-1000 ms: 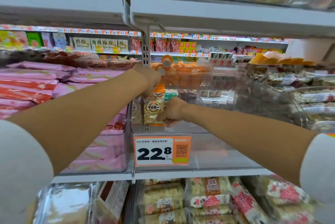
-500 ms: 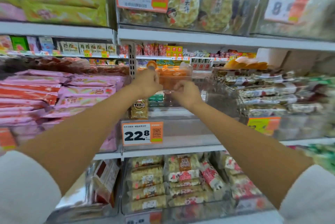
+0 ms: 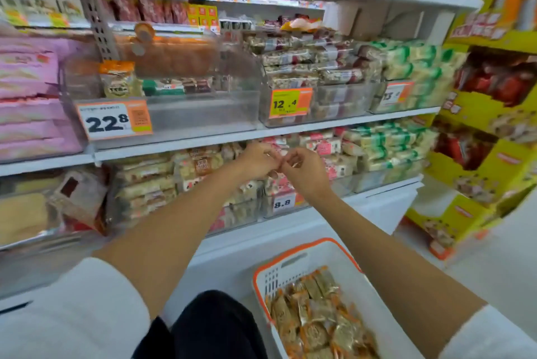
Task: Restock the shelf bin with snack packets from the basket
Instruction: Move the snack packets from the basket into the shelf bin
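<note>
The clear shelf bin [image 3: 203,114] with the 22.8 price tag [image 3: 113,121] sits on the middle shelf and holds an orange-and-gold snack packet [image 3: 117,82] upright at its left end. A white basket with an orange rim [image 3: 308,245] stands low at the right, with several matching packets [image 3: 319,321] inside. My left hand [image 3: 257,161] and right hand [image 3: 305,169] meet fingertip to fingertip in front of the lower shelf, below the bin and above the basket. Their fingers are loosely curled and I see no packet in them.
Pink packets [image 3: 26,114] fill the bin to the left. A bin tagged 12.4 [image 3: 290,102] with nut bars sits to the right. Packed bins line the lower shelf [image 3: 151,184]. Yellow display cartons [image 3: 479,132] stand at the far right. My dark trouser leg [image 3: 215,326] is beside the basket.
Both hands have come down from the 22.8 bin to the lower shelf level and now touch each other. My view has tilted down, bringing the basket into sight.
</note>
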`<control>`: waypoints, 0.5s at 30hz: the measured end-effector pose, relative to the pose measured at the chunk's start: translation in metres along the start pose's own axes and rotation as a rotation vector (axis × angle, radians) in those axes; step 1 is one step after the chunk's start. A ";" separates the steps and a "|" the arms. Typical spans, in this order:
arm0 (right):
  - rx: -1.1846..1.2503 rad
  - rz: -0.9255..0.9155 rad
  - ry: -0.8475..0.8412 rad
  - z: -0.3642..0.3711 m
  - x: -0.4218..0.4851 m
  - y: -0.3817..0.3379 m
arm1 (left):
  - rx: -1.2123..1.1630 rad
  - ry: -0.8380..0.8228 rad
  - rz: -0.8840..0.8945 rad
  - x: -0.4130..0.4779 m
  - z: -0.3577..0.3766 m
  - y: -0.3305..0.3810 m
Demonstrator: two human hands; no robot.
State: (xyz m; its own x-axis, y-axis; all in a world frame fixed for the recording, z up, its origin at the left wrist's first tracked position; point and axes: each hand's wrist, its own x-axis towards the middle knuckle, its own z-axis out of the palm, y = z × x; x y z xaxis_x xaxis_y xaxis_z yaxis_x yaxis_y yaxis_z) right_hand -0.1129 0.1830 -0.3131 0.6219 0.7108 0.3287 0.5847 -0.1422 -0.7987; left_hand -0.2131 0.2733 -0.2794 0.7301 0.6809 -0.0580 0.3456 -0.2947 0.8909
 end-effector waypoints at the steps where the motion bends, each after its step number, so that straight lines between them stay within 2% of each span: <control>1: -0.010 0.041 -0.008 -0.005 -0.011 0.017 | -0.014 -0.043 -0.030 -0.001 0.018 -0.009; 8: -0.071 0.269 -0.042 -0.015 -0.083 0.130 | -0.011 -0.323 -0.203 -0.004 0.121 -0.075; 15: -0.171 0.558 -0.205 0.014 -0.142 0.227 | -0.001 -0.404 -0.411 -0.005 0.188 -0.160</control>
State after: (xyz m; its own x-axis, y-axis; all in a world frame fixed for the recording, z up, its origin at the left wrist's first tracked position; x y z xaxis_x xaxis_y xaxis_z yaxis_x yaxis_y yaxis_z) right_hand -0.0760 0.0601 -0.5478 0.7550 0.6129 -0.2331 0.2854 -0.6272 -0.7247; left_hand -0.1615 0.1915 -0.5063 0.7035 0.4290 -0.5665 0.6478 -0.0594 0.7595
